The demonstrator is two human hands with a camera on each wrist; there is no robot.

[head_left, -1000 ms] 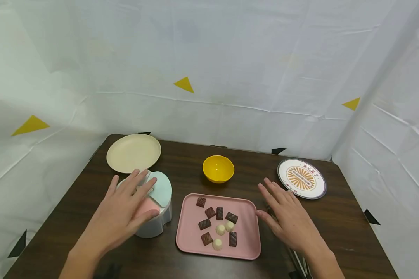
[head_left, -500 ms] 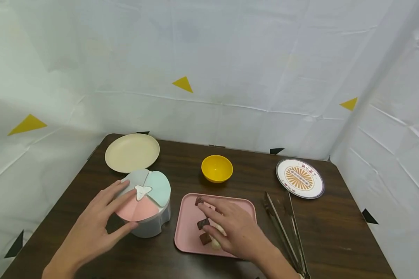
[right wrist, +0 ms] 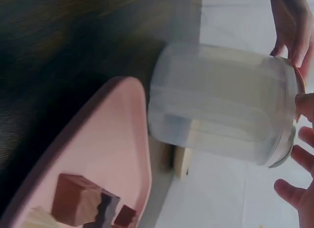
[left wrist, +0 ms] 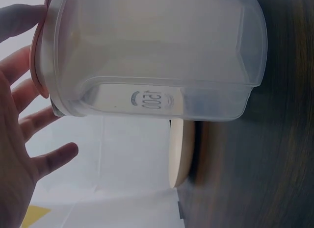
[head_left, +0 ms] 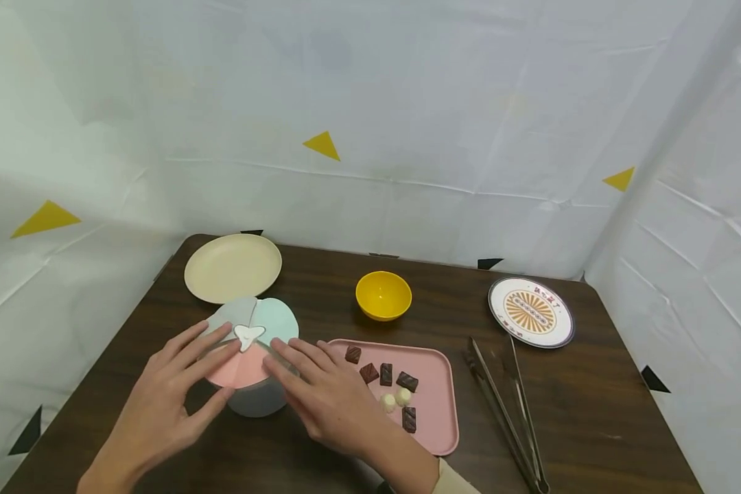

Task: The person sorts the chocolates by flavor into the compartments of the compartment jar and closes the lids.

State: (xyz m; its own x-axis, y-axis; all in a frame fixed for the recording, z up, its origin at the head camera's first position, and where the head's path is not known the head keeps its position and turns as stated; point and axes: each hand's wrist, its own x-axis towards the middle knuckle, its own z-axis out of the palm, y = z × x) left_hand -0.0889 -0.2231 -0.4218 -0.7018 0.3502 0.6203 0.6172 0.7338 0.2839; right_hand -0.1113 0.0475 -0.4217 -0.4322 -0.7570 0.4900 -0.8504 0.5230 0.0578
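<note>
Both hands on the lidded container

Left hand (head_left: pixel 160 398) and right hand (head_left: pixel 330 398) lie with straight fingers on the container (head_left: pixel 253 363), gripping nothing; tray (head_left: pixel 435 412) just right of them on the tabletop (head_left: pixel 593 412).

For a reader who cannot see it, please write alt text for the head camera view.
Both hands, left hand and right hand, rest with straight fingers on the pink section of a round container's lid on a dark wooden table. Beside it a pink tray carries chocolates; metal tongs, a yellow bowl and two plates lie farther off.
</note>
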